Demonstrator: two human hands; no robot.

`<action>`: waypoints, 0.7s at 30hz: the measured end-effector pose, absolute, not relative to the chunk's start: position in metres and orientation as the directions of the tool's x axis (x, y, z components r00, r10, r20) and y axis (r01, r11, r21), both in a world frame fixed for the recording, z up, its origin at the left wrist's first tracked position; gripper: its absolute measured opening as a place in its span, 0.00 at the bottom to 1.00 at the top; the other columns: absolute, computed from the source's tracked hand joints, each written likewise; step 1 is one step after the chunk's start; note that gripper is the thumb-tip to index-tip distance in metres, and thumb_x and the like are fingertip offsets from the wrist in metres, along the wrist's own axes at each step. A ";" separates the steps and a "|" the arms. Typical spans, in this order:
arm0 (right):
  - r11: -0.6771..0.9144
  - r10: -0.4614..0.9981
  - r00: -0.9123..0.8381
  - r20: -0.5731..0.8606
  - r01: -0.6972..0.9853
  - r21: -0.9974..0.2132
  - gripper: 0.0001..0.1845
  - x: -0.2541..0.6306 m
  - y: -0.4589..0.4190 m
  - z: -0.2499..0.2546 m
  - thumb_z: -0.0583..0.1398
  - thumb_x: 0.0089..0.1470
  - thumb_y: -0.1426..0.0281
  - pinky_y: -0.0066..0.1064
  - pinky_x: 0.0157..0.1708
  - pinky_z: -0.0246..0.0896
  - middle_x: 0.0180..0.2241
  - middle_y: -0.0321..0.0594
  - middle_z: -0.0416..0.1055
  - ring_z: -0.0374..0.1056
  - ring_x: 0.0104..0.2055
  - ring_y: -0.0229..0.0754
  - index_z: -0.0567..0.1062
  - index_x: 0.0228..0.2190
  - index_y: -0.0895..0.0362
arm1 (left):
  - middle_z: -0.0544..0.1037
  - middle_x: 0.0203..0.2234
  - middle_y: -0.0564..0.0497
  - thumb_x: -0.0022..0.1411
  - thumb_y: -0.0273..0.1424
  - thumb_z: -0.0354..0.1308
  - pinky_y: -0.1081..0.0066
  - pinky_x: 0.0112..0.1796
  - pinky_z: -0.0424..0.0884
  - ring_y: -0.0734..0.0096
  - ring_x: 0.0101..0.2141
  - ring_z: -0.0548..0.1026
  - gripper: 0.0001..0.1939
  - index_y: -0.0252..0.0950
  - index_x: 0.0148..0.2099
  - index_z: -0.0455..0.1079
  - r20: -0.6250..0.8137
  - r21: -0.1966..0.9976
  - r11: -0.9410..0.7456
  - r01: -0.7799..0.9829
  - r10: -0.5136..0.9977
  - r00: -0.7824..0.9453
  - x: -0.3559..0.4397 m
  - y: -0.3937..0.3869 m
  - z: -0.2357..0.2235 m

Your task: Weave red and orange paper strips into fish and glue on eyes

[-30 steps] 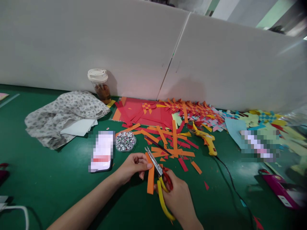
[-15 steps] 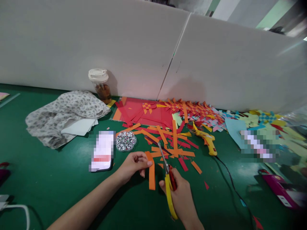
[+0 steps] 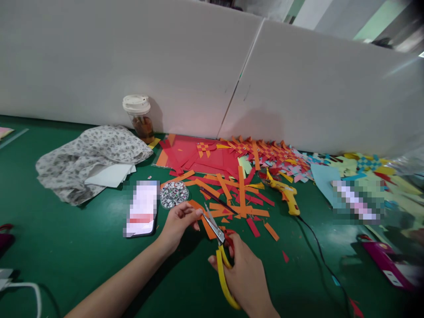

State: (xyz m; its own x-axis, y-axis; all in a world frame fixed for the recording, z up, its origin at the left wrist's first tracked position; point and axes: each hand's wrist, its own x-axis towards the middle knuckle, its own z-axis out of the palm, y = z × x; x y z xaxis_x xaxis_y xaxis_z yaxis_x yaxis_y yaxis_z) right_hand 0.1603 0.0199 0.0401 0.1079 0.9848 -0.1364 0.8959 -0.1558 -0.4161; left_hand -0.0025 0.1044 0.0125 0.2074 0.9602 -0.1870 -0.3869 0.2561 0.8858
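Note:
My left hand [image 3: 179, 225] pinches an orange paper strip [image 3: 208, 229] near its upper end, and the strip slants down to the right. In my right hand [image 3: 243, 265] is a pair of scissors [image 3: 217, 232] with yellow and red handles. The slightly parted blades reach up to the left, at the strip beside my left fingertips. Whether they touch the paper I cannot tell. Just beyond lie loose orange and red paper strips [image 3: 242, 194] in a crossed heap, with a dark slim tool [image 3: 218, 199] among them. A round clear case of small round pieces [image 3: 174, 194] sits behind my left hand.
A phone [image 3: 142, 207] lies at left, near a patterned cloth [image 3: 89, 161] and a lidded drink cup [image 3: 141, 117]. Right of the strips is a yellow glue gun [image 3: 285, 192] with a black cord. Woven paper fish [image 3: 265, 152] line the white partition [image 3: 115, 57].
My right hand has brought the scissors left, up to the paper strip, and their blades have parted. The strip has tilted from upright to slanting. My left hand has shifted slightly left and up.

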 end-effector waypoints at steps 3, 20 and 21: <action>-0.126 0.991 0.091 -0.100 0.898 -0.421 0.15 0.161 0.021 0.040 0.59 0.43 0.59 0.27 0.25 0.55 0.29 0.36 0.69 0.68 0.32 0.43 0.64 0.32 0.53 | 0.73 0.19 0.56 0.50 0.33 0.63 0.80 0.20 0.65 0.82 0.16 0.68 0.09 0.32 0.30 0.70 -0.166 0.894 0.240 -0.379 0.962 0.217 -0.002 0.103 0.015; -0.114 0.992 0.078 -0.098 0.886 -0.450 0.16 0.161 0.021 0.037 0.59 0.43 0.58 0.27 0.23 0.54 0.26 0.36 0.69 0.68 0.28 0.43 0.65 0.34 0.53 | 0.72 0.18 0.57 0.50 0.33 0.63 0.80 0.20 0.63 0.81 0.15 0.69 0.09 0.32 0.29 0.68 -0.167 0.893 0.258 -0.368 0.951 0.262 0.000 0.100 0.015; -0.105 0.993 0.072 -0.089 0.886 -0.452 0.16 0.161 0.021 0.037 0.60 0.43 0.59 0.27 0.23 0.54 0.26 0.36 0.69 0.68 0.27 0.42 0.65 0.33 0.54 | 0.72 0.18 0.57 0.50 0.33 0.63 0.80 0.20 0.63 0.81 0.15 0.69 0.09 0.32 0.29 0.68 -0.170 0.892 0.262 -0.369 0.950 0.264 0.000 0.100 0.015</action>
State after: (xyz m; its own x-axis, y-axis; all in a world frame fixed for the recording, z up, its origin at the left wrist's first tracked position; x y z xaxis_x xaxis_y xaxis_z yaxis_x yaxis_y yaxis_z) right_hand 0.1615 0.0210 0.0368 0.0723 0.9934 -0.0893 0.8856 -0.1051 -0.4524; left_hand -0.0005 0.1002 0.0149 0.2638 0.9495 -0.1697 -0.3694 0.2620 0.8916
